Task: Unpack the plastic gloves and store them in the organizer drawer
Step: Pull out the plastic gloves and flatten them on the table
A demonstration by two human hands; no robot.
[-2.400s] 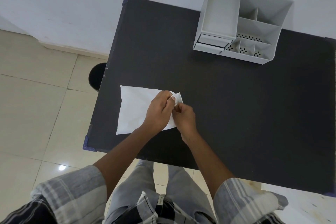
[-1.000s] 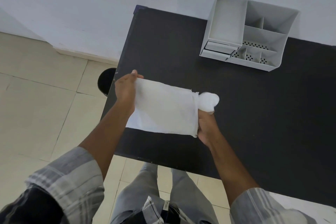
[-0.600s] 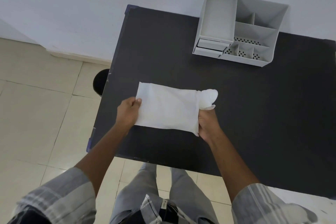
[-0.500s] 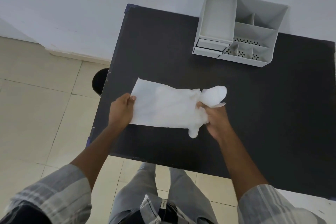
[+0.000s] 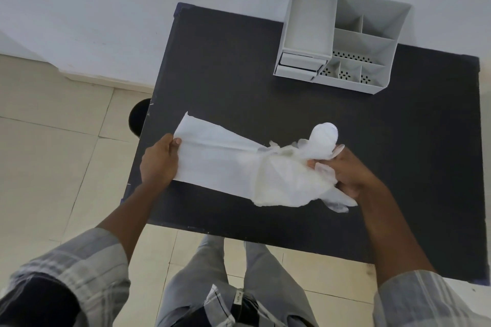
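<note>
Over the near part of the black table (image 5: 265,103), the two hands work on a white packet. The left hand (image 5: 159,164) is closed on the flat end of the packet (image 5: 212,159), thumb on top, and keeps it just above the table. The right hand (image 5: 350,175) is closed around a bunch of thin, half-transparent plastic gloves (image 5: 300,180) that come out of the torn end of the packet. Some glove fingers hang loose below this hand, and a rounded piece of plastic stands up beside it.

Further away, at the back of the table near the wall, stands the grey organizer (image 5: 342,40). Its two small drawers (image 5: 300,66) are at the front left; both look closed, or almost closed. The gloves and the organizer are well apart.

I judge that the unpacking is about half done. What can go wrong: the gloves are very thin and slippery, so a fast pull may let some slide out and fall to the floor, because the hands are close to the table edge. Also, the bunch looks bulky for such a small drawer, so it may need folding first.
</note>
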